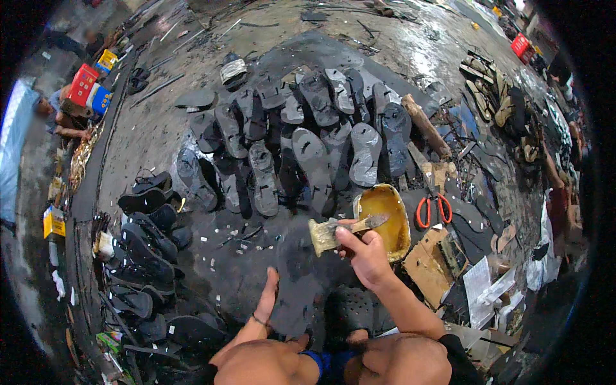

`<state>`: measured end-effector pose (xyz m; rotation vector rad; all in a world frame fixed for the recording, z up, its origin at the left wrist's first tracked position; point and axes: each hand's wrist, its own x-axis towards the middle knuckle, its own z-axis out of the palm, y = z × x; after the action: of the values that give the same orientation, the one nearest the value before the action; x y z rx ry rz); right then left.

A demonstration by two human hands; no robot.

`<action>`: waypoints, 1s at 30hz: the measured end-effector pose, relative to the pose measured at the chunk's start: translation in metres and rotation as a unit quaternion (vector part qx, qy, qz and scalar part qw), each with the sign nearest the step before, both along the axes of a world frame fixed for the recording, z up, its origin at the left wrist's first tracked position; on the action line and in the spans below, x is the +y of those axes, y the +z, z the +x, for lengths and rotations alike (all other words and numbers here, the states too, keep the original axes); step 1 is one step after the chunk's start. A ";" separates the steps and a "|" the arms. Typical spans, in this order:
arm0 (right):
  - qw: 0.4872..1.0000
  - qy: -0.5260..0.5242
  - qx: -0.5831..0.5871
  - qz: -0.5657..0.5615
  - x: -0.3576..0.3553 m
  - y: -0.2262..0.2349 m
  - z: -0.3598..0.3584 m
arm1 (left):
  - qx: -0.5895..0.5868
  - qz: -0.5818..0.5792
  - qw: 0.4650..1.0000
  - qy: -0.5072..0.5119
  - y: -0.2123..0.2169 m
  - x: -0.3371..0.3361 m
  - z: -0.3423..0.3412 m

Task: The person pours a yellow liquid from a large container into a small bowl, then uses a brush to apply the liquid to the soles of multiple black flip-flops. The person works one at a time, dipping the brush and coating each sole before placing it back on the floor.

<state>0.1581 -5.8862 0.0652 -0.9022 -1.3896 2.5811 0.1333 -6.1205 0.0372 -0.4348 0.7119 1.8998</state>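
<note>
My right hand point(369, 260) grips a glue-crusted brush point(325, 237), its wide yellowish end pointing left. The brush's darker narrow end lies over a tub point(408, 247) of amber, glue-like paste. My left hand point(267, 295), seen edge-on with a band at the wrist, hovers by my left knee, fingers stretched out and holding nothing. Ahead of both hands, several dark sandal soles point(312, 160) lie in rows on a dark mat point(269, 247). Some soles have a shiny, wet-looking surface. Small scraps lie on the mat near my left hand.
Black sandals point(147, 256) are piled at the left. Orange-handled scissors point(434, 210), cardboard point(425, 266) and papers point(486, 289) lie at the right. A wooden log point(426, 126) lies beyond the tub. Another person point(64, 115) sits at the far left near coloured boxes point(83, 85).
</note>
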 end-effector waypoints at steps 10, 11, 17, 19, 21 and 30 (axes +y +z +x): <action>0.941 0.040 0.048 0.331 0.005 -0.014 -0.023 | 0.160 -0.099 0.969 0.156 0.028 0.068 -0.085; 0.944 0.055 0.097 0.311 -0.013 0.007 -0.022 | 0.187 -0.140 0.964 0.124 0.000 0.054 -0.079; 0.953 0.063 0.040 0.294 -0.004 0.025 -0.040 | 0.150 -0.030 0.977 0.150 0.007 0.081 -0.072; 0.925 0.069 0.124 0.354 -0.031 0.022 -0.012 | 0.090 0.011 0.982 0.165 0.009 0.071 -0.082; 0.930 0.047 0.101 0.349 -0.026 0.009 -0.011 | 0.096 0.030 0.980 0.172 0.009 0.064 -0.088; 0.943 0.174 0.091 0.267 -0.044 0.021 -0.021 | 0.052 0.047 0.981 0.180 -0.037 0.023 -0.104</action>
<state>0.1372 -5.9306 0.0864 -0.3512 -2.1863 2.2049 0.0292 -6.0975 0.0003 -0.4297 0.6397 2.3015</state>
